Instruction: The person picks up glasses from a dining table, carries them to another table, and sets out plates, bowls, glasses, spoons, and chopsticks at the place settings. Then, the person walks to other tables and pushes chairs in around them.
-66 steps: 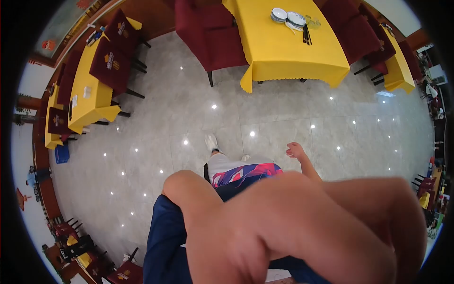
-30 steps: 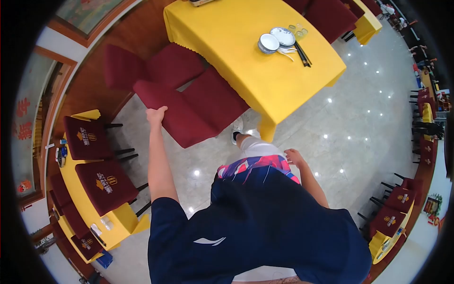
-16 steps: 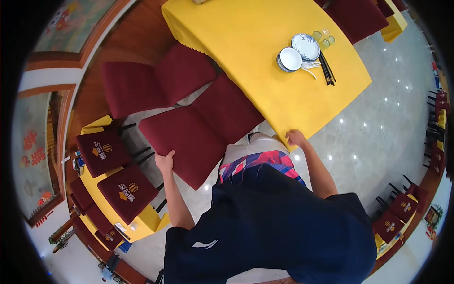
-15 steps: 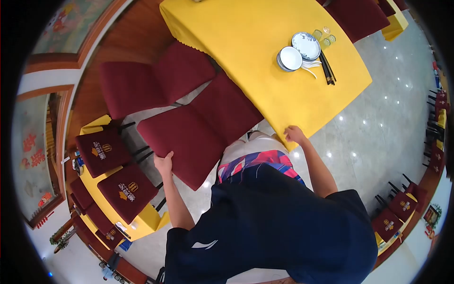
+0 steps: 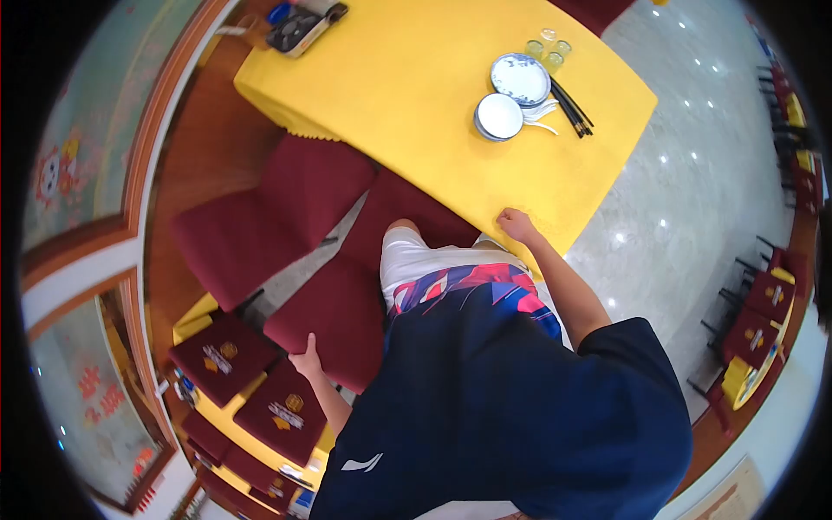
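Observation:
My left hand (image 5: 306, 356) grips the back edge of a dark red chair (image 5: 325, 321), its thumb lying over the upholstery. My right hand (image 5: 515, 224) is closed at the near edge of the yellow-covered table (image 5: 433, 156); whether anything is in it is too small to tell. Beyond that hand, a stack of bowls (image 5: 499, 117) stands beside patterned plates (image 5: 521, 78). White spoons (image 5: 539, 114) and black chopsticks (image 5: 572, 108) lie to their right, with several small glasses (image 5: 555, 61) behind.
Another red chair (image 5: 260, 225) stands left of the held one, by the wooden wall. A black tray with items (image 5: 303, 30) sits at the table's far left. More red chairs (image 5: 282, 412) and yellow tables are at the lower left and far right (image 5: 750, 373).
My body has moved in between the chair and the table, one leg now over the seat. My right hand has closed at the table edge. My left hand still holds the chair back.

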A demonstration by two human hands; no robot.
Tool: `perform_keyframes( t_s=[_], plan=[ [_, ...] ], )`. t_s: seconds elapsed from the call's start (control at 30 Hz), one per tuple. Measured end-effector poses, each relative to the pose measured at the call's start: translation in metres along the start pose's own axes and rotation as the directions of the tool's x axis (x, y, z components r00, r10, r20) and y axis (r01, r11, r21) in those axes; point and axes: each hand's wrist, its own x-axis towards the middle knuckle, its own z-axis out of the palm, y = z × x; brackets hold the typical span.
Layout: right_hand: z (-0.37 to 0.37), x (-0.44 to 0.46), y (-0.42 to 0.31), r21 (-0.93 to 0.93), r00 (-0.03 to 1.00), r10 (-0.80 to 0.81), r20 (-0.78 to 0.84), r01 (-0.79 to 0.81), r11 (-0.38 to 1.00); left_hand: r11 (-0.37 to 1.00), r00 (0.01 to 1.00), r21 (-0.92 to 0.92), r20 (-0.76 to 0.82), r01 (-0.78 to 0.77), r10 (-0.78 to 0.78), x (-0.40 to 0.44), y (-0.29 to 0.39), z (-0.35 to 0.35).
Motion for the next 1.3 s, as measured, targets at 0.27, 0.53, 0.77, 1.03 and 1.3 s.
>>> perform_keyframes(
  t_s=[0.27, 0.53, 0.77, 1.03, 1.3],
  plan=[
    [0.012, 0.009, -0.033, -0.071, 0.950, 0.275, -0.149, -0.287, 0.955, 0.967, 0.999, 0.253, -0.013, -0.028, 0.032, 0.143, 0.054, 0.001],
    [0.054, 0.024, -0.051, -0.018, 0.794, 0.435, -0.425, -0.488, 0.873, 0.998, 0.949, 0.018, 0.310, -0.061, 0.052, 0.162, 0.087, 0.002],
    [0.029, 0.068, -0.033, 0.391, 0.692, 0.650, -0.314, -0.530, 0.753, 0.979, 0.928, -0.167, 0.334, -0.114, 0.165, 0.173, 0.066, 0.008],
    [-0.123, 0.108, -0.088, 0.582, 0.621, 0.644, -0.446, -0.346, 0.736, 0.956, 0.908, -0.289, 0.388, -0.042, 0.157, 0.187, 0.045, 0.013],
    [-0.170, 0.215, -0.065, 0.274, 0.625, 0.544, -0.559, -0.480, 0.833, 1.000, 0.981, 0.022, 0.194, -0.003, -0.001, 0.159, 0.079, 0.005]
  ],
)
